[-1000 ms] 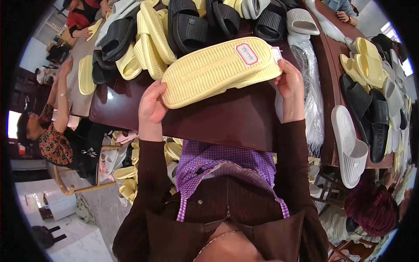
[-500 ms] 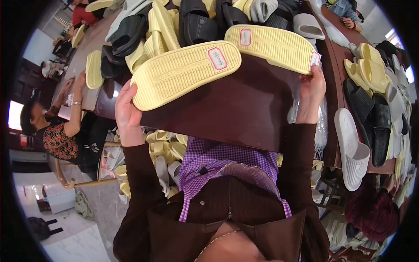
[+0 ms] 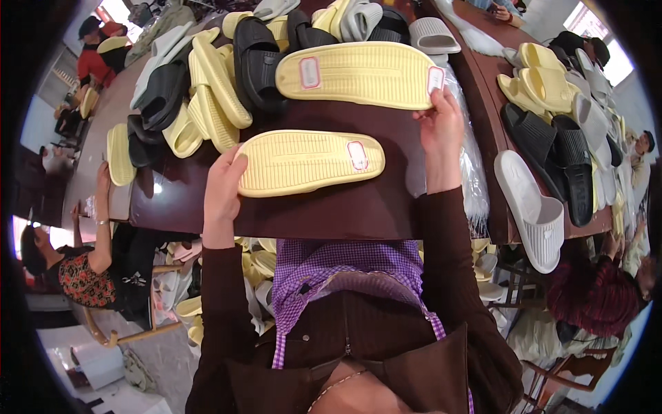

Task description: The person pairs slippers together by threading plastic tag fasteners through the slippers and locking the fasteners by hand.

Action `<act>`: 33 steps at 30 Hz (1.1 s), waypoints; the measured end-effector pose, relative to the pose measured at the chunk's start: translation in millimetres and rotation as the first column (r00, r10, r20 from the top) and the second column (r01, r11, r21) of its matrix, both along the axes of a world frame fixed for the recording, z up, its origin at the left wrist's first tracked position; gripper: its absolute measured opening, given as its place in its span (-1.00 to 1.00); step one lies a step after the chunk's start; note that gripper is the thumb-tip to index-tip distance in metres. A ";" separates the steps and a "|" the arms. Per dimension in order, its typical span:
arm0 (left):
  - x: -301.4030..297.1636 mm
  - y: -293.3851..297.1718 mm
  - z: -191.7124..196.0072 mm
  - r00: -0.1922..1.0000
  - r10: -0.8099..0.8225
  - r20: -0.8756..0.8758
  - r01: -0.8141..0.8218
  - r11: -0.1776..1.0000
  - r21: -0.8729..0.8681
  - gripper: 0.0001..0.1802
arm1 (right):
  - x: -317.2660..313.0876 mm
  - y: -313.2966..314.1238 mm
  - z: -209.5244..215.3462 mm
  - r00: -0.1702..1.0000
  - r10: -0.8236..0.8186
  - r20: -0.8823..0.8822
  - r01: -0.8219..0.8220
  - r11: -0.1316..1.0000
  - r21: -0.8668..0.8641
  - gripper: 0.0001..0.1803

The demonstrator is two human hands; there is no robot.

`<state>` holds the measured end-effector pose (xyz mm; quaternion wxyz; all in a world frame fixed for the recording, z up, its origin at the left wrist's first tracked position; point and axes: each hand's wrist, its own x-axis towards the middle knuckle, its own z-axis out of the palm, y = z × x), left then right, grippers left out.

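Yellow slippers, two of them, soles up, are sitting on the dark brown table [image 3: 331,207]. The near slipper [image 3: 310,162] is lying close to the table's front edge, and the left hand [image 3: 222,190] is gripping its heel end. The far slipper [image 3: 358,74] is resting further back against the slipper pile [image 3: 207,90], with the right hand [image 3: 441,134] pinching its right end.

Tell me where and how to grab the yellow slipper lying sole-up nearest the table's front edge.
Grip the near slipper at its rounded left end, coming in from the left, where the left hand already holds it. That end overhangs bare table, so probably fingers can wrap its edge; the far side crowds the other slipper.
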<state>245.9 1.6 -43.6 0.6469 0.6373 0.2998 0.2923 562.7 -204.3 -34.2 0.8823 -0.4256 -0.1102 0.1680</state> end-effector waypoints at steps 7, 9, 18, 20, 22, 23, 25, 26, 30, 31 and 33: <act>43.3 -4.7 32.1 0.978 0.206 -0.042 -0.065 0.484 0.872 -0.54 | -16.8 -6.7 14.1 0.990 0.059 0.132 -0.061 0.998 0.009 -0.69; 60.1 2.0 38.2 0.991 0.133 -0.007 -0.083 0.657 0.750 -0.55 | -18.5 -6.5 18.2 0.979 0.108 0.174 -0.113 0.993 0.021 -0.66; 45.5 20.5 39.4 0.864 -0.192 0.465 0.308 0.933 -0.186 -0.70 | -39.8 -14.4 39.6 0.937 0.200 0.286 -0.133 0.963 -0.236 -0.54; 43.1 0.0 40.5 0.836 -0.198 0.512 0.330 0.926 -0.181 -0.69 | -51.1 -17.9 41.6 0.940 0.028 0.341 0.081 0.950 -0.300 -0.50; 32.0 -9.4 39.9 0.861 -0.179 0.476 0.277 0.950 -0.143 -0.67 | -46.3 -26.0 33.7 0.901 0.029 0.433 0.129 0.935 -0.330 -0.54; 26.0 -14.5 41.1 0.871 -0.190 0.453 0.273 0.954 -0.125 -0.66 | -42.0 -32.9 28.4 0.908 0.041 0.417 0.100 0.945 -0.310 -0.58; 13.1 -24.5 51.4 0.885 -0.175 0.431 0.232 0.969 -0.083 -0.65 | -41.2 -35.8 21.3 0.914 0.058 0.402 0.059 0.960 -0.273 -0.63; 8.9 -32.5 56.7 0.897 -0.162 0.412 0.212 0.974 -0.079 -0.64 | -42.0 -36.5 20.2 0.902 0.066 0.427 0.059 0.960 -0.273 -0.66; -3.5 -39.2 60.9 0.920 -0.186 0.345 0.202 0.979 -0.012 -0.61 | -41.8 -43.3 16.3 0.871 0.083 0.485 0.078 0.950 -0.303 -0.73; -5.6 -40.5 60.4 0.924 -0.205 0.322 0.211 0.977 0.014 -0.60 | -42.1 -45.8 15.6 0.863 0.097 0.495 0.086 0.939 -0.333 -0.75; -6.6 -45.4 58.2 0.933 -0.184 0.309 0.193 0.981 0.003 -0.60 | -43.5 -48.4 16.7 0.856 0.110 0.505 0.093 0.928 -0.361 -0.77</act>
